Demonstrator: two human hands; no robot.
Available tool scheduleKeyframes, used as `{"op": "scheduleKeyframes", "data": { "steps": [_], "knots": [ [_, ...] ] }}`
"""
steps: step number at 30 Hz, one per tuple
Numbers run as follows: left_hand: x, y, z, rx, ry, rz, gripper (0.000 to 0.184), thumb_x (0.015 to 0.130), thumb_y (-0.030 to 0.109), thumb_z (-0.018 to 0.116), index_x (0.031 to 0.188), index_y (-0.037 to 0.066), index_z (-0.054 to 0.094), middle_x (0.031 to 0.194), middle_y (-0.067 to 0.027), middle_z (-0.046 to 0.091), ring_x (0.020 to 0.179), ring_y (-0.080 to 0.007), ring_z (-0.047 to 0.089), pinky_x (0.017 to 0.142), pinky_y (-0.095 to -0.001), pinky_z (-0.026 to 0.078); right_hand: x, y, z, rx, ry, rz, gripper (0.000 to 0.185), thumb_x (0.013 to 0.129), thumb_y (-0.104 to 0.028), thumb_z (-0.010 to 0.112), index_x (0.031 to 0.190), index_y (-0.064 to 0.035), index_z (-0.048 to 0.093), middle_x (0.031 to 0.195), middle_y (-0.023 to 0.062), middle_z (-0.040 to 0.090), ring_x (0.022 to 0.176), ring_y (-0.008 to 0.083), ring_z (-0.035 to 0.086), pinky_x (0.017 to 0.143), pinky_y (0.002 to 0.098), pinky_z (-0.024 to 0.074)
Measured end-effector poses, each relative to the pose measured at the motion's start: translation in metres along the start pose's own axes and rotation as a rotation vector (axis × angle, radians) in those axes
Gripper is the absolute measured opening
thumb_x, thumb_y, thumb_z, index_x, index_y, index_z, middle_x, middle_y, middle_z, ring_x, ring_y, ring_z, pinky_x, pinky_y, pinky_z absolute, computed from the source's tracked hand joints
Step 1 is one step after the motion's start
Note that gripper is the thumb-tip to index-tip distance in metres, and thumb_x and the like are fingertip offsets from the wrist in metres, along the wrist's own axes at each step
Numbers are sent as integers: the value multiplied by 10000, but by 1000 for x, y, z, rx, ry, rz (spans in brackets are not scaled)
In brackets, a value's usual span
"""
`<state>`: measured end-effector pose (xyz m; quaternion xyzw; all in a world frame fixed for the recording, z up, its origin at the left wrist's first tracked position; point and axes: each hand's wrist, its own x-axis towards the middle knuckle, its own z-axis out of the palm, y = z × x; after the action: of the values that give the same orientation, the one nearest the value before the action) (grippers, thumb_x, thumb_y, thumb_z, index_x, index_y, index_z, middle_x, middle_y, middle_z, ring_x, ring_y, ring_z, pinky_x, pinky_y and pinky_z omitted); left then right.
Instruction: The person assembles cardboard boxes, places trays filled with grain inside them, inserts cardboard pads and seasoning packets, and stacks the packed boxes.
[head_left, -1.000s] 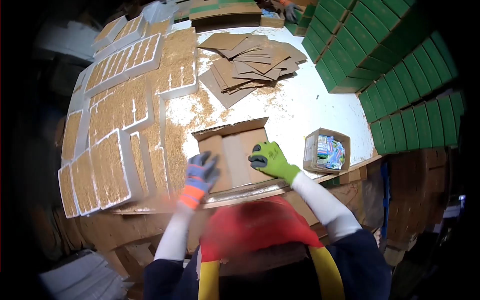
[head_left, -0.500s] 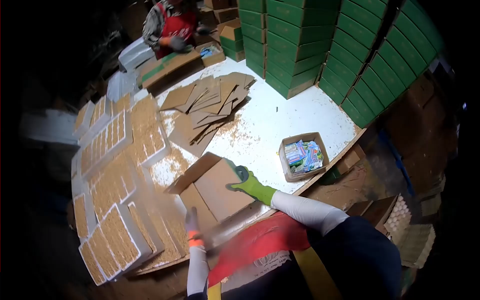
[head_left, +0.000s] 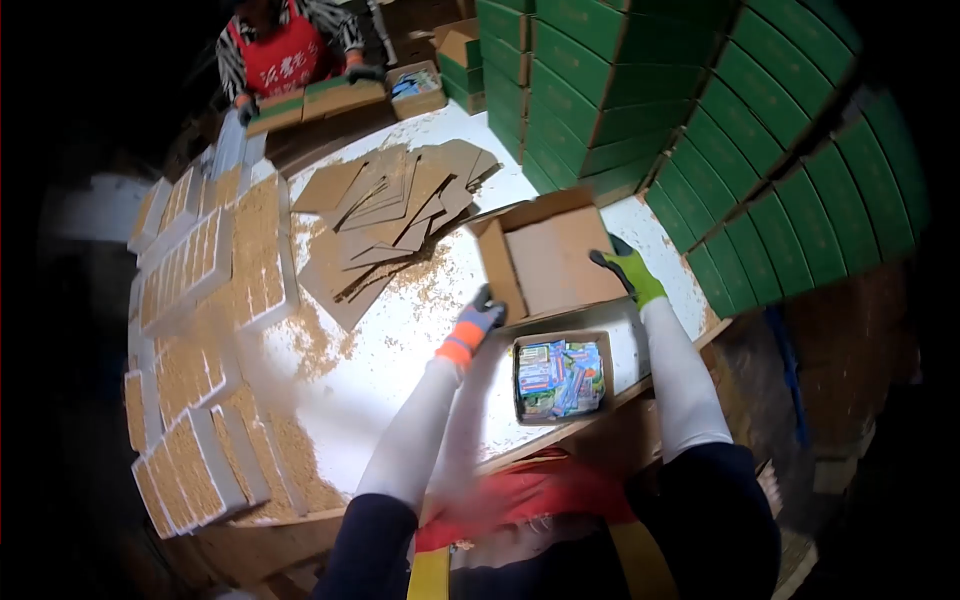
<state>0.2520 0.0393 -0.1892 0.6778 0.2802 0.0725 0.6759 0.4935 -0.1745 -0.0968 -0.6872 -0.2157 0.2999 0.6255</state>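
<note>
An open cardboard box (head_left: 558, 262), brown inside, is between my two gloved hands over the white table. My left hand (head_left: 477, 318), in a grey glove with an orange cuff, grips its near left corner. On the opposite side my right hand (head_left: 630, 272), in a green and dark glove, holds the right wall, fingers over the edge. Just below sits a smaller carton (head_left: 609, 372) filled with colourful small packets (head_left: 562, 378). To the left of the held box lies a loose pile of flat cardboard pieces (head_left: 400, 200).
Green boxes (head_left: 640, 90) stand in tall stacks at the back right. White trays (head_left: 205, 460) of brown crumbly material line the left side. Across the white table (head_left: 390, 400), a person in a red apron (head_left: 285, 55) handles a green-and-brown box (head_left: 320, 100).
The cardboard box has moved away from me and to the right, beyond the packet carton, with both hands on it. The person opposite has shifted left, both hands at their box.
</note>
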Motion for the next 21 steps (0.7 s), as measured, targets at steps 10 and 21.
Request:
{"op": "scheduleKeyframes", "data": {
  "steps": [10, 21],
  "knots": [
    [-151, 21, -16, 372, 361, 303, 425, 847, 80, 585, 1269, 74, 530, 1129, -86, 648, 1005, -206, 620, 892, -315, 476, 41, 21, -158, -108, 203, 170, 371, 906, -193, 588, 1248, -54, 549, 1192, 101, 591, 1032, 243, 579, 850, 348, 488],
    [-403, -111, -43, -201, 1355, 1, 287, 843, -9, 574, 1125, 26, 613, 1080, -106, 658, 979, -186, 627, 873, -284, 491, 32, -137, 120, -713, -45, -778, 374, 915, -114, 555, 1260, 24, 515, 1239, 133, 570, 1099, 229, 552, 925, 346, 450]
  ]
}}
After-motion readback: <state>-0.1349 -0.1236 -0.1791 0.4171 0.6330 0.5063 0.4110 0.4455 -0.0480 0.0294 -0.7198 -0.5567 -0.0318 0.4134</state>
